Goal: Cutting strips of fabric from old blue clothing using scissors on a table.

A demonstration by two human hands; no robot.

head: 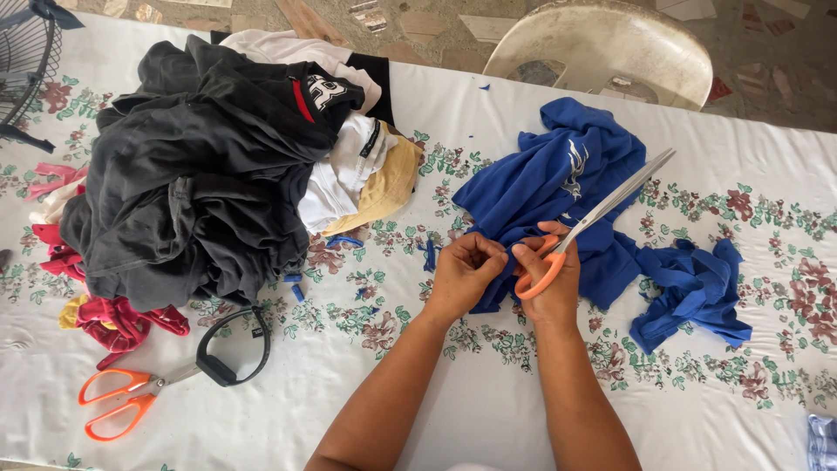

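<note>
**Blue shirt under scissors, both hands engaged**

Right hand (549, 283) has its fingers through the orange handles of the long scissors (602, 209); blades point up-right over the blue T-shirt (558, 187), which lies bunched on the floral-cloth surface (488, 384) right of centre. Left hand (464, 272) is curled, pinching a fold of the shirt's near edge just beside the right hand. Blades look nearly closed, hard to tell from this angle.

Handling, my read: thin knit, light, limp, stretchy. It won't hold shape, so it should be pinched taut close to the cut line, at the edge where the left hand already is.

Around:
- cut blue fabric piece (693, 292) to the right
- dark clothes pile (200, 166) on the left
- second orange-handled scissors (122, 397) near-left, beside a black strap loop (231, 353)
- white plastic chair (610, 44) beyond the surface
</note>
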